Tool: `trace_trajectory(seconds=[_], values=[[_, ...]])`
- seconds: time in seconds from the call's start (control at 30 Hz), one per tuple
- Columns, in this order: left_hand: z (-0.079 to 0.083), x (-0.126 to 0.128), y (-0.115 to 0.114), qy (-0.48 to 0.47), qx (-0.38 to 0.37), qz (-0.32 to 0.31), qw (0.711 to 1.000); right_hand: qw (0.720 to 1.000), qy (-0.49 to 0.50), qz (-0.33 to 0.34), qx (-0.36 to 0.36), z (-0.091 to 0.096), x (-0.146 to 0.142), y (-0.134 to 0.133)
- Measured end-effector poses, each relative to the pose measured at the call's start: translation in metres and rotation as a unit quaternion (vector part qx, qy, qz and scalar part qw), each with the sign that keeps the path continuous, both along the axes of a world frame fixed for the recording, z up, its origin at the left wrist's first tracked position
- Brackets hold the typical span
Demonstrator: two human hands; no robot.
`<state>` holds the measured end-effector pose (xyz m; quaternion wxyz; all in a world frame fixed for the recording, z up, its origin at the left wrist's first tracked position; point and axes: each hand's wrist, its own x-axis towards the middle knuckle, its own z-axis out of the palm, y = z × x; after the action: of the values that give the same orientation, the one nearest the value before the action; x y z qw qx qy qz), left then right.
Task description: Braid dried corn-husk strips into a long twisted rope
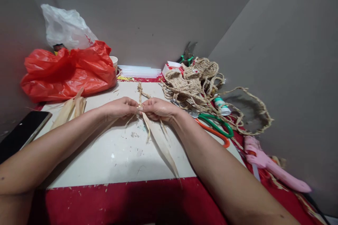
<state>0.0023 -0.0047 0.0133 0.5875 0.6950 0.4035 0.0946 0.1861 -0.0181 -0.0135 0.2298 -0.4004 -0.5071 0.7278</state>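
Observation:
My left hand (120, 108) and my right hand (158, 108) meet over the middle of a white board (124, 161), fingertips pinched together. Between them they grip a cord of dried corn husk (140, 93), twisted or braided, whose knotted end lies away from me. A broad pale husk strip (160, 139) hangs from under my right hand toward the board's near edge. Thinner strands stick out below both hands. The exact point where the fingers close on the husk is partly hidden. More loose corn husks (66, 110) lie beyond my left forearm.
At back left stand a red plastic bag (71, 74), a white plastic bag (66, 26) and a paper cup (114, 61). Clear sticks (139, 71) lie behind the board. On the right are coiled husk rope (187, 88), scissors (216, 126), pruning shears (188, 54) and a pink glue gun (271, 165). A phone (22, 132) lies left.

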Motion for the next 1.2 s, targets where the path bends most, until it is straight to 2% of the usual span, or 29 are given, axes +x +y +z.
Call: trace_trajectory(seconds=[0.13, 0.2, 0.3, 0.37, 0.53, 0.67, 0.87, 0.93, 1.03, 1.2], values=[[-0.002, 0.000, -0.002, 0.021, 0.080, 0.025, 0.996, 1.000, 0.011, -0.009, -0.002, -0.001, -0.002, 0.000], [-0.003, 0.003, -0.004, -0.002, 0.046, 0.045, 0.998, 1.000, 0.014, -0.010, -0.004, -0.001, -0.003, 0.001], [0.000, 0.010, -0.008, -0.046, -0.082, 0.097, 0.991, 1.000, 0.019, -0.004, -0.001, 0.001, -0.003, 0.000], [0.002, 0.015, -0.009, -0.049, -0.120, 0.131, 0.983, 1.000, 0.014, -0.004, 0.006, 0.002, -0.002, 0.000], [-0.001, 0.019, -0.005, -0.012, -0.041, 0.156, 0.987, 0.999, -0.012, 0.011, 0.036, 0.003, 0.002, 0.001], [-0.005, 0.018, 0.000, 0.004, -0.055, 0.140, 0.989, 0.991, -0.078, 0.023, 0.104, 0.003, 0.004, 0.002], [-0.009, 0.011, 0.007, -0.042, -0.191, 0.073, 0.978, 0.959, -0.200, 0.023, 0.201, 0.010, 0.004, 0.000], [-0.011, 0.010, 0.008, -0.056, -0.215, 0.069, 0.973, 0.945, -0.233, 0.029, 0.228, 0.013, 0.004, -0.001], [-0.013, 0.013, 0.006, -0.059, -0.198, 0.096, 0.974, 0.928, -0.273, 0.037, 0.251, 0.015, 0.002, -0.003], [-0.015, 0.018, -0.002, -0.057, -0.119, 0.143, 0.981, 0.889, -0.352, 0.026, 0.292, 0.022, -0.003, -0.009]])
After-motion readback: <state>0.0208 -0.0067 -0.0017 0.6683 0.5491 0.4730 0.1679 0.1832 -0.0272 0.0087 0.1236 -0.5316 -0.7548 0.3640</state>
